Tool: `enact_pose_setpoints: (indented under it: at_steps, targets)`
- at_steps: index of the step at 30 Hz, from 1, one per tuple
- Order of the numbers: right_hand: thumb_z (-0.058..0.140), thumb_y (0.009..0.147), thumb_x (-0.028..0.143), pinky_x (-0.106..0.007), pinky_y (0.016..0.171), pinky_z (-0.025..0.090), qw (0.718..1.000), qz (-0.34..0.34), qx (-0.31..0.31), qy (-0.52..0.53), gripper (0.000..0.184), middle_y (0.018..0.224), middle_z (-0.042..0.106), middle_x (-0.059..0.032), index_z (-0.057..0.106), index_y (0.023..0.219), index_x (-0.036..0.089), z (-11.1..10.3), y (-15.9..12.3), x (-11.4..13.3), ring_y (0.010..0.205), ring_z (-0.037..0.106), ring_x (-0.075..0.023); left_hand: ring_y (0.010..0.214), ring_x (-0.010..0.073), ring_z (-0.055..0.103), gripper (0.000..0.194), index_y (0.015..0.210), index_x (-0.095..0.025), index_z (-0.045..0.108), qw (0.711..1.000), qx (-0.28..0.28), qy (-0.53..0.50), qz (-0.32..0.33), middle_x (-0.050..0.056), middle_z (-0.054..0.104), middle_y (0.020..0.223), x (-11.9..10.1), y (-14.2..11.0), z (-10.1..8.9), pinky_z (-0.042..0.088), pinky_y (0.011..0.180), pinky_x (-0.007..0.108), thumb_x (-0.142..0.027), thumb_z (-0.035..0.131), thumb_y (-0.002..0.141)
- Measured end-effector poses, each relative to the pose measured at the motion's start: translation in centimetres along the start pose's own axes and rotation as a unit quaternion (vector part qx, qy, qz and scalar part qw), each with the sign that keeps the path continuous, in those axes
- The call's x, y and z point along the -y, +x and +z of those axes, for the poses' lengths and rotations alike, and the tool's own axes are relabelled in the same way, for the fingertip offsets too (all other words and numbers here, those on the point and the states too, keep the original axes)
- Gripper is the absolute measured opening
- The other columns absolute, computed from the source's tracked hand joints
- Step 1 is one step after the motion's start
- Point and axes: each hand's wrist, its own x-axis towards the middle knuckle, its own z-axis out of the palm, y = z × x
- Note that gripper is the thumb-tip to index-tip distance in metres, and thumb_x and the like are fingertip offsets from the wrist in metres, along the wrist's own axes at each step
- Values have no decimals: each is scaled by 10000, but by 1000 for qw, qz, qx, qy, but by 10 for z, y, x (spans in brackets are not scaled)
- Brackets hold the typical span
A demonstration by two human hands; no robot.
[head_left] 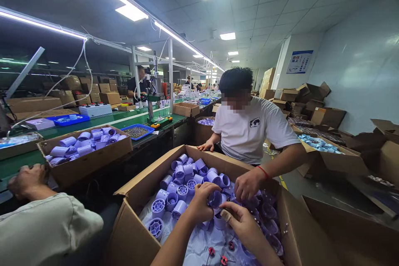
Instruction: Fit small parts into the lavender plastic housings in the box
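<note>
Over a large open cardboard box (149, 224), my left hand (201, 203) grips a translucent purple cup (215, 199) between thumb and fingers. Close by its right side is my right hand (240, 222), thumb and forefinger pinched near the cup's lower edge; whatever they hold is too small to make out. A pale covering wraps the right thumb's tip. Purple plastic cups (182, 191) are heaped on the box's left side, some showing spoked ends. Clear purplish cups (271, 226) lie along its right side. Small red parts with wires (223, 260) rest on the white plastic lining (202, 241).
Across the box, a person in a white T-shirt (249, 129) reaches one hand (247, 185) into it. At left, another person's hand (29, 181) rests by a box of purple cups (87, 158) on the green bench. A blue tray (137, 131) holds small parts.
</note>
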Motion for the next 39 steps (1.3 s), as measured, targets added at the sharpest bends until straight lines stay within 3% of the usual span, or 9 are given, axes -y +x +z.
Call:
enact_pose_setpoints:
  at_steps: [5, 9, 11, 14, 19, 27, 34, 39]
  targets:
    - [704, 667, 521, -290, 571, 451, 1000, -3, -28, 0, 415, 760, 685, -34, 674, 933, 203, 2, 0, 3, 613, 583, -175, 981, 286, 558, 592, 1024, -244, 619, 1000, 6, -17, 20, 67, 670, 1037, -1, -2, 3, 242, 969, 442, -37, 583, 470]
    - [640, 749, 389, -321, 648, 476, 993, -47, -81, -77, 231, 778, 707, -50, 652, 900, 214, 7, -1, 6, 724, 639, -233, 989, 299, 558, 624, 1043, -236, 605, 999, 14, 3, 33, 71, 665, 1028, -2, -2, 11, 268, 933, 421, -29, 577, 455]
    - [606, 754, 283, -348, 708, 477, 979, -78, -126, -137, 130, 803, 708, -59, 668, 849, 220, 12, -2, 6, 776, 639, -256, 992, 304, 559, 623, 1032, -236, 609, 999, 9, 14, 47, 71, 667, 1013, -2, -1, 15, 271, 911, 417, -14, 544, 454]
    - [564, 717, 154, -387, 778, 463, 948, -124, -202, -210, 171, 839, 680, -71, 684, 810, 231, 21, -3, 4, 836, 613, -279, 1005, 310, 554, 614, 1015, -228, 610, 998, -2, 26, 58, 77, 664, 1007, -3, -2, 17, 276, 875, 413, -4, 506, 453]
    - [579, 695, 123, -410, 841, 451, 906, -181, -279, -261, 175, 865, 549, -69, 688, 775, 235, 27, -1, -3, 874, 545, -269, 996, 296, 547, 621, 982, -215, 602, 997, -11, -7, 70, 73, 650, 990, -3, -2, 17, 315, 864, 399, 8, 466, 418]
    - [597, 782, 284, -403, 822, 467, 905, -206, -304, -214, 123, 947, 573, -86, 700, 827, 236, 32, 2, -6, 927, 536, -263, 928, 248, 559, 521, 952, -221, 580, 990, -73, -55, 110, 60, 626, 955, 1, -3, 22, 388, 837, 379, 9, 502, 491]
    - [504, 879, 321, -447, 860, 477, 849, -268, -324, -319, 223, 1039, 665, -104, 700, 839, 224, 38, -2, 2, 971, 586, -267, 898, 194, 575, 401, 949, -216, 525, 963, -138, -99, 210, 42, 596, 949, -7, -3, 24, 471, 784, 321, -14, 529, 603]
    - [481, 901, 320, -429, 840, 509, 836, -280, -319, -349, 245, 1020, 690, -104, 695, 834, 222, 36, -2, 2, 950, 628, -255, 860, 177, 591, 369, 941, -214, 516, 959, -152, -86, 222, 35, 593, 925, -10, -2, 25, 495, 748, 301, -29, 544, 622]
